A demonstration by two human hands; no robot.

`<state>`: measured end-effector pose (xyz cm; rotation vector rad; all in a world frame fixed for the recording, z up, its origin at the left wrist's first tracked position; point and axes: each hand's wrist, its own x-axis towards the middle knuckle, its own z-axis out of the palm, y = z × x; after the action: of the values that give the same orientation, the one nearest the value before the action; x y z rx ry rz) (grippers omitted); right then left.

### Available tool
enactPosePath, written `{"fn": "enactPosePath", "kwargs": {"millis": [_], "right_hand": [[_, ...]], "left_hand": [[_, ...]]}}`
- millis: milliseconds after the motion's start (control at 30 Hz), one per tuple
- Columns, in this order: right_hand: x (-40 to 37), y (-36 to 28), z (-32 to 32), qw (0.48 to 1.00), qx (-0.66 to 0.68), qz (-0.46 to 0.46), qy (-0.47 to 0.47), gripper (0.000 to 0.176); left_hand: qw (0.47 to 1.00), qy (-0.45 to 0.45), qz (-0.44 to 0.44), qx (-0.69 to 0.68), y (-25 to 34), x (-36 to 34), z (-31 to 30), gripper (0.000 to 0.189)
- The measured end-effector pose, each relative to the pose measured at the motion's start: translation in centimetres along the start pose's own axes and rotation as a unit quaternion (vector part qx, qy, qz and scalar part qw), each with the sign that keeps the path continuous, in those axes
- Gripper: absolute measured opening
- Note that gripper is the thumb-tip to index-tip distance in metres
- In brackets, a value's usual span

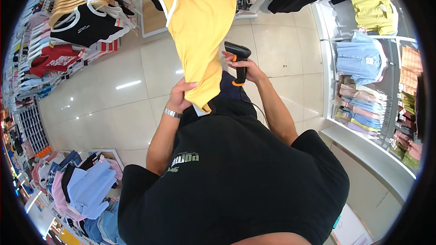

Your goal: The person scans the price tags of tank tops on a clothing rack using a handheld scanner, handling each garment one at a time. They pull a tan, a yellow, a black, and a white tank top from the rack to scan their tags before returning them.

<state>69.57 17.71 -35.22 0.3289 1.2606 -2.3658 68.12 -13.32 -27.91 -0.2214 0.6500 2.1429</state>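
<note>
The right hand (249, 70) grips the scanner (239, 58), handle upright, head aimed left at the yellow top (200, 22) pinched by the left hand (180, 94).

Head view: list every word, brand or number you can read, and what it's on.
"PUMA": pale print on the person's own black T-shirt, seen upside down.
Red T-shirt on the left rack: white print, too blurred to read.
Black top on hangers: small white print, too small to read.
Hang tags: too small to read.
Yellow top and scanner: no text visible.
</note>
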Motion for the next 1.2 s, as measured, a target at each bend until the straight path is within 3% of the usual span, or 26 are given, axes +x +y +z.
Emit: {"fn": "enactPosePath", "kwargs": {"millis": [133,167,267,367,467,533,567,700,800,1000,1200], "right_hand": [[1.3,2.9,1.1,0.985,0.142,0.048,-0.090,0.042],[1.3,3.2,2.1,0.985,0.148,0.047,-0.075,0.040],[2.1,3.9,3.5,0.957,0.250,0.038,-0.141,0.043],[1.5,2.4,5.0,0.952,0.272,0.022,-0.138,0.043],[1.0,1.6,1.9,0.979,0.165,0.050,-0.110,0.043],[-1.2,-1.2,4.3,0.990,0.137,-0.011,0.019,0.040],[-2.0,-1.9,3.4,0.994,0.107,-0.010,0.010,0.038],[-4.9,-4.5,1.6,0.997,0.005,-0.042,0.057,0.033],[-6.0,-5.7,1.6,0.993,-0.042,-0.058,0.089,0.032],[-6.9,-6.5,-0.5,0.979,-0.058,-0.087,0.175,0.029],[-7.6,-8.4,-2.7,0.972,-0.052,-0.103,0.207,0.029]], "left_hand": [[0.988,-0.079,0.010,-0.136,0.6,-1.3,0.1,0.070],[0.983,-0.100,0.014,-0.155,0.7,-1.5,0.2,0.073],[0.980,-0.125,0.015,-0.152,1.1,-1.8,0.3,0.072],[0.995,-0.058,0.036,-0.079,1.8,-2.4,-1.5,0.068],[0.997,-0.022,0.079,-0.004,3.3,-3.0,-0.4,0.063],[0.990,0.037,0.103,0.085,4.1,-3.4,-0.5,0.054],[0.983,0.068,0.115,0.128,4.5,-3.7,-0.8,0.050],[0.937,0.165,0.061,0.302,5.8,-4.5,-3.0,0.034],[0.902,0.177,0.036,0.392,6.0,-4.2,-4.8,0.038],[0.871,0.209,0.029,0.443,6.5,-4.3,-6.7,0.042],[0.890,0.207,0.023,0.405,7.3,-4.4,-8.3,0.042]]}}
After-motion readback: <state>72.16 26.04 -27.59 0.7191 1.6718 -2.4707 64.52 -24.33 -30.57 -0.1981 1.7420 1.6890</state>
